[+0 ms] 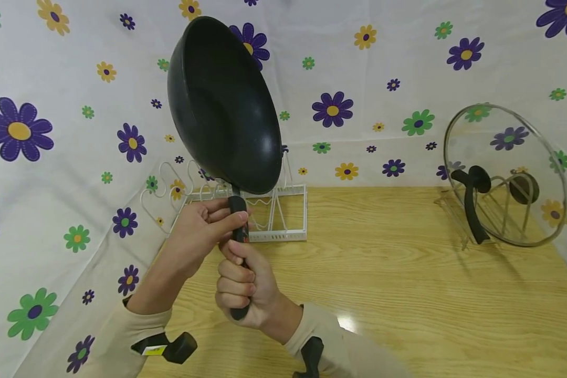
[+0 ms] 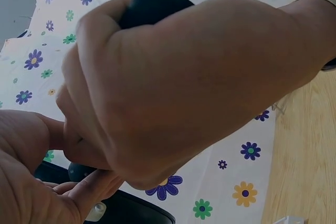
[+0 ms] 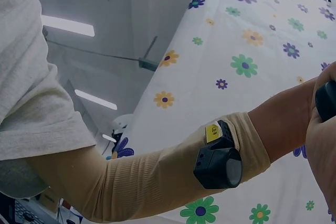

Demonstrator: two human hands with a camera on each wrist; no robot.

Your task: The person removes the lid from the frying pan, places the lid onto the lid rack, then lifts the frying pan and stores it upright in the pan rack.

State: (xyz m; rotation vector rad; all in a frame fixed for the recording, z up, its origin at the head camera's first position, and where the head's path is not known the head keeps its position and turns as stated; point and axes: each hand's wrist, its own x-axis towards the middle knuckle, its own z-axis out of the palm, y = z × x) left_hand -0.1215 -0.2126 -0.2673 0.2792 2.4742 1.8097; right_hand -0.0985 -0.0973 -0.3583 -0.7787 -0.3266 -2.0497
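A deep black wok-style pan [image 1: 227, 105] is raised in the head view, its hollow side facing right and its handle [image 1: 236, 203] pointing down. My right hand [image 1: 252, 291] grips the lower handle, fingers wrapped round it. Higher up, close to the pan, my left hand [image 1: 193, 236] pinches the handle with the thumb in front and fingers behind. In the left wrist view the right fist [image 2: 173, 87] covers most of the handle, whose black end [image 2: 157, 8] pokes out. Only a bit of the handle [image 3: 326, 100] shows at the right wrist view's edge.
Behind the hands, a white wire rack [image 1: 298, 236] stands on the wooden table [image 1: 382, 273]. Far right, a glass lid [image 1: 524, 157] with a black handle leans upright in a metal wire stand [image 1: 453, 212]. Flower-printed cloth [image 1: 283, 94] covers the walls.
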